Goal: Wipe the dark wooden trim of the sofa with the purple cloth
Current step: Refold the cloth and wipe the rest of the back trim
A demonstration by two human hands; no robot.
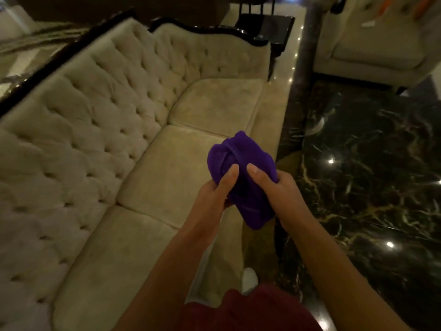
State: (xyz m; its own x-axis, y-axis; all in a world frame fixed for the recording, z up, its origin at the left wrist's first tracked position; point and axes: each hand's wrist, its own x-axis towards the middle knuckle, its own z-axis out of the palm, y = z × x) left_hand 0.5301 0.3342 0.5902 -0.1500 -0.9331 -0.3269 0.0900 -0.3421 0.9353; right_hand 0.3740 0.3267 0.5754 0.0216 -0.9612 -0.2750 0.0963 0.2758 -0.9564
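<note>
A bunched purple cloth (241, 173) is held in front of me, above the front edge of the sofa seat. My left hand (216, 191) grips its left side and my right hand (278, 191) grips its right side, thumbs on top. The cream tufted sofa (114, 120) runs from lower left to upper right. Its dark wooden trim (59, 58) follows the top of the backrest and continues as a carved dark wooden crest (210, 28) at the far end. Both hands are well away from the trim.
A dark marble coffee table (372, 168) stands close on the right, leaving a narrow strip of floor along the sofa. A second cream sofa (372, 51) sits at upper right. A black side table (274, 27) stands beyond the sofa's far arm.
</note>
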